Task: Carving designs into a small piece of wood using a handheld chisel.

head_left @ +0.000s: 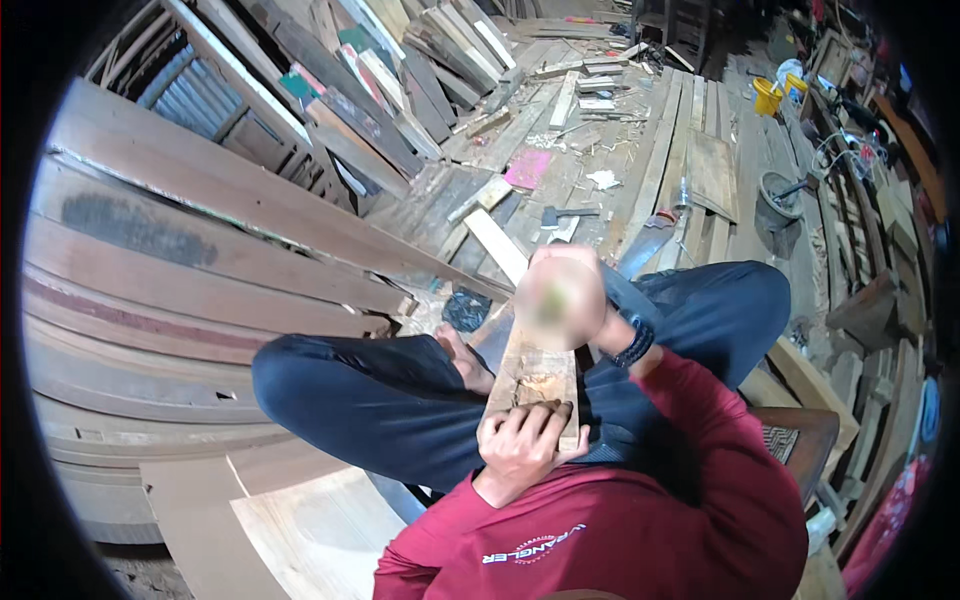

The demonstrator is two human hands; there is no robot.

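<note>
Partway done, I reckon

Big planks [170, 235] off to the left, wooden board [538, 358] over the legs [390, 410]. Left grip [522, 440] clamped on its near end; right grip [568, 295] at the far end, too blurred to tell. Hollow [541, 386] looks cut but ragged; can't say what's left.

Fisheye view: brightly lit centre, black circular rim.
The floor [505, 140] is strongly lit, while the background at top right is left dim. A pale highlight is formed on the light board [315, 530] at lower left. Deep shadow is held in the dark trousers [365, 410]. Stacked planks [140, 310] are bowed toward the left rim. The right hand [572, 290] is obscured by a round blurred patch.
</note>
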